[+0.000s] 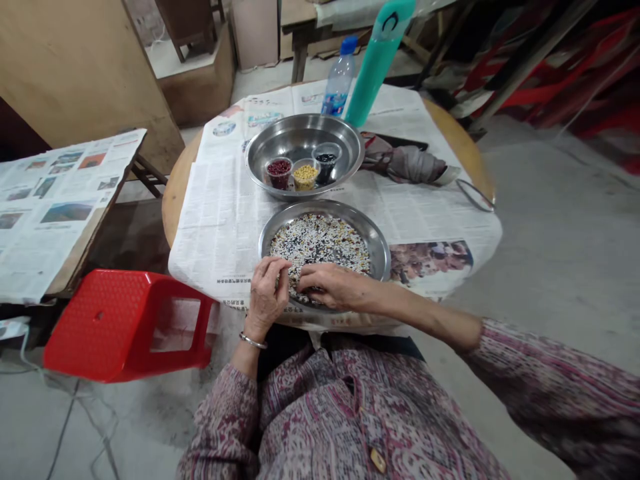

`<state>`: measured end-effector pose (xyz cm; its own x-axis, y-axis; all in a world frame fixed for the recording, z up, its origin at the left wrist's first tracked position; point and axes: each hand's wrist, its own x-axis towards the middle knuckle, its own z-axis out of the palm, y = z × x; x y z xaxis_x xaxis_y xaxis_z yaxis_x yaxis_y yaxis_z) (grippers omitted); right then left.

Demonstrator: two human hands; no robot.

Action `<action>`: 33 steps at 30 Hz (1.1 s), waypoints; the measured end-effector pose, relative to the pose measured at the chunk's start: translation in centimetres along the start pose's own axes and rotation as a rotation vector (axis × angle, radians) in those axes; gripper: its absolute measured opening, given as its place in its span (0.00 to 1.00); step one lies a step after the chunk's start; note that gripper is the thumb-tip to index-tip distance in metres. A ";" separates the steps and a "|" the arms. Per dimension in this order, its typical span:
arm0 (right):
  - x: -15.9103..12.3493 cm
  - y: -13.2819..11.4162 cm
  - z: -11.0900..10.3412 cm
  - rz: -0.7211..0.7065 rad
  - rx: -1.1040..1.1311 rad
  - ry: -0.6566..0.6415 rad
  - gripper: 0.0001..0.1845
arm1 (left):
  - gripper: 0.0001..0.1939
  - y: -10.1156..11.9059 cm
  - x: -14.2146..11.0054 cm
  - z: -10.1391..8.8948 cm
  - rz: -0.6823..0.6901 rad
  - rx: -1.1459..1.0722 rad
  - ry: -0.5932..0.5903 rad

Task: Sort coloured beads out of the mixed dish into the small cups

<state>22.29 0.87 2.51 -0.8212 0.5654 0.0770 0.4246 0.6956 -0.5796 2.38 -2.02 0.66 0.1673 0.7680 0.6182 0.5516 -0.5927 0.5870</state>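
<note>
Round wooden table [176, 190], viewed from above, spread with newspaper [210, 213]. On the floor beyond the table's left edge, a red plastic stool [95, 327]. On the paper, a farther steel basin [293, 132]; just on its near side, close to the table's near edge, a nearer steel basin [383, 257], shallow. Behind the farther one, a tall turquoise bottle [375, 73] and, to its left, a clear plastic bottle [339, 83] with a blue cap; off to the right, a grey folded bundle [410, 163], possibly an umbrella. Left hand [269, 290] at the shallow basin's near-left rim, fingers curled, thumb and forefinger close together; cannot tell whether anything is pinched there. Right hand [333, 285] over the near part, fingers bent down into the contents and slightly parted; hold, if any, hidden. Inside the farther basin, three small clear cups: red beans [279, 172] left, yellow beans [305, 175] centre, dark beans [327, 160] right and farther back. Smallest, the mixed grains and beans [320, 240], loose across the nearer basin's floor, mostly white among dark, yellow and red. Probably light, hard, smooth, prone to roll or slip, hardly fragile; best taken singly by the sides, between thumb and forefinger tips.
</note>
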 end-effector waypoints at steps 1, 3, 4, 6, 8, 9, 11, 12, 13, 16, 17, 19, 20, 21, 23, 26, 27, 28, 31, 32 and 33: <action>0.1 0.4 -0.1 0.022 -0.040 0.019 0.14 | 0.07 0.0 0.0 0.0 0.004 0.001 0.000; 0.4 1.4 -0.7 0.090 -0.103 0.092 0.15 | 0.08 -0.1 0.0 0.0 0.014 0.001 0.002; 0.6 1.9 -1.1 0.132 -0.121 0.138 0.16 | 0.08 -0.1 0.0 0.1 0.018 -0.001 0.002; 0.9 3.1 -2.1 0.226 -0.136 0.239 0.16 | 0.09 -0.2 0.0 0.1 0.017 -0.006 0.001; 1.2 4.0 -2.9 0.330 -0.155 0.339 0.16 | 0.09 -0.2 0.0 0.1 0.013 -0.007 0.001; 1.3 4.2 -3.2 0.387 -0.177 0.378 0.16 | 0.09 -0.3 0.1 0.1 0.013 -0.005 0.001; 1.5 4.4 -3.5 0.494 -0.239 0.414 0.16 | 0.09 -0.3 0.1 0.1 0.015 -0.002 0.000; 1.7 4.4 -3.4 0.522 -0.268 0.409 0.17 | 0.09 -0.3 0.1 0.1 0.016 -0.001 -0.001; 1.8 4.2 -3.2 0.525 -0.288 0.394 0.19 | 0.09 -0.3 0.1 0.1 0.016 0.001 -0.003; 2.5 3.4 -2.3 0.408 -0.259 0.332 0.18 | 0.09 -0.2 0.1 0.0 0.017 0.010 -0.006; 2.7 3.1 -2.1 0.358 -0.223 0.306 0.15 | 0.09 -0.2 0.1 0.0 0.018 0.012 -0.006; 3.1 2.6 -1.8 0.293 -0.137 0.247 0.10 | 0.09 -0.1 0.1 0.0 0.017 0.012 -0.006; 3.1 2.4 -1.8 0.276 -0.097 0.214 0.09 | 0.09 -0.1 0.1 0.0 0.014 0.009 -0.006; 3.1 2.2 -1.9 0.265 -0.063 0.183 0.10 | 0.09 -0.1 0.1 0.0 0.010 0.005 -0.007; 2.6 1.9 -2.2 0.248 -0.015 0.138 0.09 | 0.09 -0.2 0.1 0.0 0.008 0.000 -0.008; 0.8 1.3 -2.7 0.198 0.021 0.087 0.10 | 0.09 -0.2 0.0 0.0 0.022 0.000 -0.007; 0.0 1.1 -2.8 0.174 0.025 0.067 0.10 | 0.09 -0.2 0.0 0.0 0.027 0.001 -0.005; -0.8 0.8 -2.9 0.151 0.024 0.047 0.10 | 0.09 -0.2 0.0 0.0 0.030 0.002 -0.004; -2.5 0.0 -2.9 0.105 -0.003 -0.034 0.09 | 0.08 -0.1 0.0 0.0 0.023 0.000 0.001; -2.8 -0.3 -2.8 0.099 -0.018 -0.068 0.09 | 0.08 -0.1 0.0 0.0 0.020 -0.001 0.002; -2.9 -0.5 -2.8 0.097 -0.037 -0.098 0.09 | 0.08 -0.1 0.0 0.0 0.017 -0.001 0.001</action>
<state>25.54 0.09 4.80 -0.8084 0.5858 -0.0582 0.5157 0.6569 -0.5500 2.37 -1.94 0.61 0.1761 0.7576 0.6286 0.5480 -0.6059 0.5767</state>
